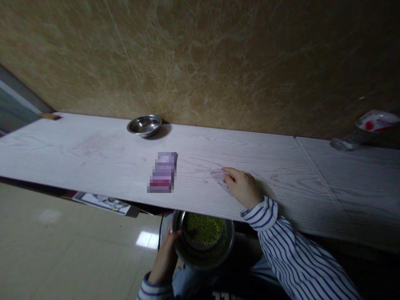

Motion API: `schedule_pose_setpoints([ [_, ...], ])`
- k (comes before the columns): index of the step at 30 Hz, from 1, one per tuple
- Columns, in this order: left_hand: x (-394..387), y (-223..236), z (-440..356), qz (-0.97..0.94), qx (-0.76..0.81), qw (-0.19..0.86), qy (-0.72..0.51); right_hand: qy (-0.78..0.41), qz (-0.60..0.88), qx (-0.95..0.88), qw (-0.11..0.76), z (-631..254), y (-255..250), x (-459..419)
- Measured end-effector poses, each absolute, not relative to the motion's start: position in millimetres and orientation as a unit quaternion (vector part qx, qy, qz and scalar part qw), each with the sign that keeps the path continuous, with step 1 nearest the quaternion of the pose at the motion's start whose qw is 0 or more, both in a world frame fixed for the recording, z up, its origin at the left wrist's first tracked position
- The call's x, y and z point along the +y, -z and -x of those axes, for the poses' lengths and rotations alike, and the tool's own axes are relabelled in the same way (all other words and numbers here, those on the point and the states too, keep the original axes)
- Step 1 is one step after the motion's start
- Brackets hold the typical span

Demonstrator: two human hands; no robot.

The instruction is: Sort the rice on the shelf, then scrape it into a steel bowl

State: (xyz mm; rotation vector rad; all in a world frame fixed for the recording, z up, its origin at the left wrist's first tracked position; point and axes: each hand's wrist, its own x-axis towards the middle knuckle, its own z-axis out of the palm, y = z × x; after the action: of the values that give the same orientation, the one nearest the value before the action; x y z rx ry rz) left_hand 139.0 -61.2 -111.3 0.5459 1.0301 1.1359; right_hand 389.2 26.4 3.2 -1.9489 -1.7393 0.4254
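Our right hand [243,188] is resting half-curled on the table [93,158], with its fingertips [227,171] on a clear plastic piece [218,178] near the table's near edge. We cannot tell whether we are pinching that piece or only touching it. A blue-and-white striped sleeve [300,254] is running back from that wrist. Our left hand [164,260] is wrapped around the side of a steel bowl [203,260], its fingers hooked over the rim, and we are holding the bowl low, just off the near edge. Green mung beans [204,229] are lying inside it, and this close grip at the rim is keeping the bowl steady and near our body. Farther out, a purple packet [162,171], too blurred to read, is lying mid-table. A smaller steel bowl [144,125] is sitting by the far edge, against a marbled wall [218,54]. A red-printed wrapper [376,121] is showing beyond the far right corner, and a wooden strip [48,116] is lying at the far left corner.
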Motion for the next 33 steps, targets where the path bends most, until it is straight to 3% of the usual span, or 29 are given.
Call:
schedule_pose_setpoints([
  [24,-69,109,-117,-0.283,0.477,0.669,-0.496,-0.358,0.518,-0.755,0.184,-354,-10,0],
  [33,-68,141,-129,-0.341,0.484,0.667,-0.453,-0.143,0.719,-0.622,0.277,-398,2,-33],
])
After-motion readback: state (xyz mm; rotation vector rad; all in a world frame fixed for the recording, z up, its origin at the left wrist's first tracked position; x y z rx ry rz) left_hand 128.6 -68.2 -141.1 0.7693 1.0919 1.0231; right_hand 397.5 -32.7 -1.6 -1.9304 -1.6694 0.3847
